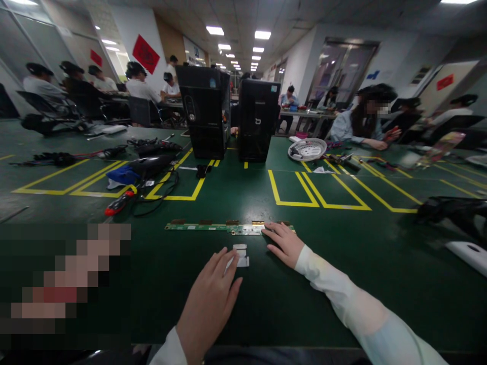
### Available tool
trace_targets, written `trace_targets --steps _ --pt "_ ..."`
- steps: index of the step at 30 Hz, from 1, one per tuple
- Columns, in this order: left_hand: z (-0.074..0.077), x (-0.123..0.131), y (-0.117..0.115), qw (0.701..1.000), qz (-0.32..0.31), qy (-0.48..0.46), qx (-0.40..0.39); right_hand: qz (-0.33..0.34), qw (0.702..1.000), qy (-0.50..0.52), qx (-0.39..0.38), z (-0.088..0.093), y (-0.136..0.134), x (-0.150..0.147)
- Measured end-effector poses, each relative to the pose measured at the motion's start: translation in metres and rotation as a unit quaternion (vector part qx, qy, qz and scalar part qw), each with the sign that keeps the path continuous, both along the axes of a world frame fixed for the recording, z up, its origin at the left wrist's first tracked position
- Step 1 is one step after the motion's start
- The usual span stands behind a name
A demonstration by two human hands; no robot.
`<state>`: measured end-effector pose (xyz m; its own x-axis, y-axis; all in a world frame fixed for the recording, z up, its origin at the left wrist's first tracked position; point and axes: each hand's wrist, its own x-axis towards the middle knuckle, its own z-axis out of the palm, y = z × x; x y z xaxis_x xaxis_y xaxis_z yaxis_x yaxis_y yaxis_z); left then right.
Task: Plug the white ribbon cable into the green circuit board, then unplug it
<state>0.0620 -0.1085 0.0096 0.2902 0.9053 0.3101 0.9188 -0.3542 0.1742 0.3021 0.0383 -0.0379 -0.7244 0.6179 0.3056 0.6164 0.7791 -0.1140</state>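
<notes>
A long, narrow green circuit board (213,227) lies across the table in front of me, with copper-coloured tabs along its far edge. My right hand (286,242) rests over the right end of it, fingers stretched out and covering part of the board. Nearer to me, small white flat pieces (242,261) lie on the tabletop; I cannot make out what they are. My left hand (213,289) reaches over their left side with its fingers extended, the fingertips at or on the pieces.
Two black computer towers (258,119) stand at the back of the green table (289,314). On the left are a red-and-black screwdriver (119,203), a blue item (124,175) and cables. A white basket (307,149) sits back right. A co-worker (365,119) sits across; a pixelated patch covers the lower left.
</notes>
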Motion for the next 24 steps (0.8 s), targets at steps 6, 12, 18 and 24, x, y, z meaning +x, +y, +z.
trace_targets --steps 6,12,18,24 --pt "-0.011 0.017 0.013 0.999 0.009 0.045 -0.010 0.018 1.000 -0.007 -0.021 0.005 -0.009 -0.003" --pt "-0.012 0.027 0.014 0.998 0.002 0.040 -0.039 0.015 0.999 -0.012 -0.029 0.006 -0.020 -0.011" --pt "-0.019 0.044 0.013 0.999 -0.008 0.050 -0.017 0.013 0.999 -0.021 -0.027 0.008 -0.023 -0.012" --pt "-0.031 0.051 0.015 0.999 0.027 0.039 0.001 0.008 0.999 -0.023 -0.036 0.011 -0.024 -0.012"
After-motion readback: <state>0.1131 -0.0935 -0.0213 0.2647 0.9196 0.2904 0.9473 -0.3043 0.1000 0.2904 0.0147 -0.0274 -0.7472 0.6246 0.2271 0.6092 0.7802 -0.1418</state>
